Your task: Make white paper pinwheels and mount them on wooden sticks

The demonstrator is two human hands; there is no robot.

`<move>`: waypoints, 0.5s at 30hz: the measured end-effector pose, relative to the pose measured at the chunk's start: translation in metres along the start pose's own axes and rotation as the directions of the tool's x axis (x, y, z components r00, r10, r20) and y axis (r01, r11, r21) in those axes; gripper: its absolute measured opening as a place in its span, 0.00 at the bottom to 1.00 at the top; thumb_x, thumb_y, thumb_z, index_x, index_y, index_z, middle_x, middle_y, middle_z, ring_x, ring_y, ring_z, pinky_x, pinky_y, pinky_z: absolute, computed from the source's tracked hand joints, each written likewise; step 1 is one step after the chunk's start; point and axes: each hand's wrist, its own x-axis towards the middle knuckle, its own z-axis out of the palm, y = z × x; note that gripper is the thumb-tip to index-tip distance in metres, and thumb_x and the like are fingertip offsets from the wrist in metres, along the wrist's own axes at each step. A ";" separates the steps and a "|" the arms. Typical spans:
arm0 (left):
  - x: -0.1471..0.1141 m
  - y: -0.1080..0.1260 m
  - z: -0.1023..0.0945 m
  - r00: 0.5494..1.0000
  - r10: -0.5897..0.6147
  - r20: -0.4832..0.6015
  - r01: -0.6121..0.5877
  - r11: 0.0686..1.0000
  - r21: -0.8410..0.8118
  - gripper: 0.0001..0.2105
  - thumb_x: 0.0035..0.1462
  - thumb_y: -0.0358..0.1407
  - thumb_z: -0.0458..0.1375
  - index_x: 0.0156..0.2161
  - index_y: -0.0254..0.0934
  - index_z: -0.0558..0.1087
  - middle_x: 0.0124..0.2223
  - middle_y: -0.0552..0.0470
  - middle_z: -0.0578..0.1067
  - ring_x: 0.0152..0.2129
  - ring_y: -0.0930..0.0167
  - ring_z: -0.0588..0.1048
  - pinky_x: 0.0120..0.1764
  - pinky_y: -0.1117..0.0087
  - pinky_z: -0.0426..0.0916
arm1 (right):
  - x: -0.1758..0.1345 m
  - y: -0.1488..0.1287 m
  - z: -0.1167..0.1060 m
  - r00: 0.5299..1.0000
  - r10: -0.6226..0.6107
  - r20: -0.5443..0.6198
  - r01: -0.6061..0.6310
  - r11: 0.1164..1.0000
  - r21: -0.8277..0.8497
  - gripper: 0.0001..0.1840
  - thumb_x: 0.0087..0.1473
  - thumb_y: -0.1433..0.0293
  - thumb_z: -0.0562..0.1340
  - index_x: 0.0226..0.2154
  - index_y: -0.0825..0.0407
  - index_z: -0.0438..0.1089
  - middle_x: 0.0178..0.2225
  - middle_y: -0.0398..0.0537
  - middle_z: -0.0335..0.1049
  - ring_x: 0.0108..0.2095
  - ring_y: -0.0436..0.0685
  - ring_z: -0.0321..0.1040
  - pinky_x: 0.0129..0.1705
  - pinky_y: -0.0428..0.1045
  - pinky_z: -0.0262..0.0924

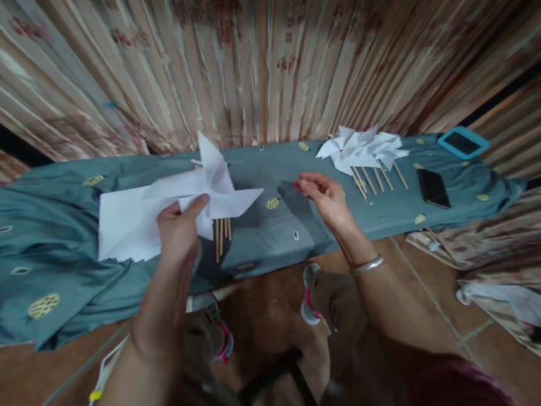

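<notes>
A white paper pinwheel point(221, 177) with folded, pointed blades is pinched between the thumb and fingers of my left hand point(176, 227). It is raised a little in front of white paper sheets point(123, 223), which lie on the cloth to the left. Below the pinwheel, several thin wooden sticks point(222, 235) stick out, their upper ends hidden by paper. My right hand point(324, 199) hangs over the cloth, apart from the pinwheel. Its thumb and fingertips are pressed together; whatever may be between them is too small to make out. A metal bangle point(367, 265) circles that wrist.
A group of white pinwheels point(363, 149) with wooden sticks point(379, 179) lies at the right back. Farther right are a black phone point(434, 187) and a blue-framed device point(463, 142). Green patterned cloth point(274, 247) covers the narrow table. Pleated curtains point(258, 59) hang behind.
</notes>
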 end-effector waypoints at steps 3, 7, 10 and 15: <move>0.010 0.017 -0.010 0.992 0.052 -0.112 -0.055 0.998 -0.023 0.11 0.32 0.28 0.69 0.27 0.31 0.76 0.26 0.55 0.79 0.23 0.73 0.73 0.34 0.67 0.73 | 0.010 0.011 0.001 1.000 -0.011 -0.004 0.010 0.994 -0.112 0.16 0.48 0.59 0.68 0.36 0.52 0.74 0.35 0.50 0.79 0.37 0.56 0.76 0.48 0.55 0.67; 0.017 0.029 -0.018 0.982 0.052 -0.181 -0.064 0.996 -0.059 0.09 0.34 0.26 0.68 0.26 0.31 0.75 0.24 0.56 0.78 0.19 0.74 0.72 0.36 0.62 0.76 | 0.016 0.017 0.010 0.996 -0.086 0.022 0.088 0.920 -0.383 0.11 0.53 0.68 0.61 0.37 0.55 0.77 0.35 0.51 0.79 0.35 0.56 0.75 0.42 0.52 0.67; 0.019 0.035 -0.022 0.975 0.070 -0.209 -0.090 0.992 -0.087 0.08 0.35 0.24 0.66 0.26 0.31 0.75 0.25 0.57 0.78 0.19 0.75 0.73 0.39 0.63 0.76 | 0.013 0.015 0.028 0.988 -0.082 0.129 0.140 0.825 -0.547 0.13 0.55 0.71 0.59 0.38 0.55 0.78 0.35 0.50 0.80 0.35 0.57 0.75 0.41 0.51 0.67; 0.024 0.044 -0.029 0.968 0.090 -0.233 -0.127 0.981 -0.148 0.09 0.33 0.25 0.66 0.26 0.31 0.75 0.26 0.56 0.79 0.22 0.73 0.76 0.39 0.66 0.76 | 0.001 0.010 0.070 0.954 -0.051 0.296 0.236 0.736 -0.634 0.13 0.57 0.74 0.58 0.39 0.49 0.78 0.40 0.47 0.81 0.40 0.56 0.77 0.46 0.49 0.66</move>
